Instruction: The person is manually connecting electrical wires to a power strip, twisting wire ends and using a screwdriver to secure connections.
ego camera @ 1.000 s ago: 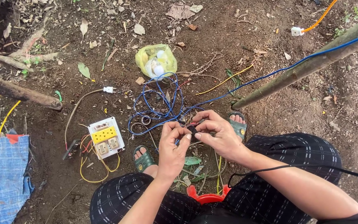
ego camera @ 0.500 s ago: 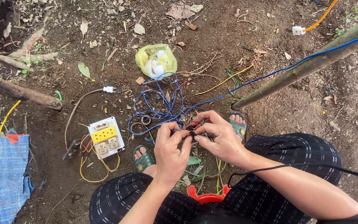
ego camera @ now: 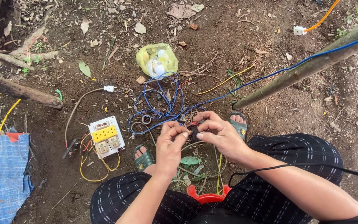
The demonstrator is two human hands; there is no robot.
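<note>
My left hand (ego camera: 171, 143) and my right hand (ego camera: 219, 133) meet just above my knees over bare soil. Both pinch a small dark part (ego camera: 194, 132) with thin red and blue wire ends at it; what the part is I cannot make out. A tangle of blue wire (ego camera: 162, 99) lies on the ground right beyond my fingers, and one blue strand (ego camera: 295, 66) runs off to the upper right. My feet in green sandals (ego camera: 143, 157) rest on either side of the hands.
A white board with yellow and grey sockets (ego camera: 104, 136) and yellow wires lies at my left. A yellow plastic bag (ego camera: 157, 59) sits beyond the tangle. A slanted pole (ego camera: 307, 70) crosses at right. Blue cloth (ego camera: 1, 174) at left, red stool (ego camera: 206, 196) under me, black cable (ego camera: 295, 166) across my right arm.
Both hands have shifted slightly, fingers working closer together on the small part. Everything on the ground stays where it was.
</note>
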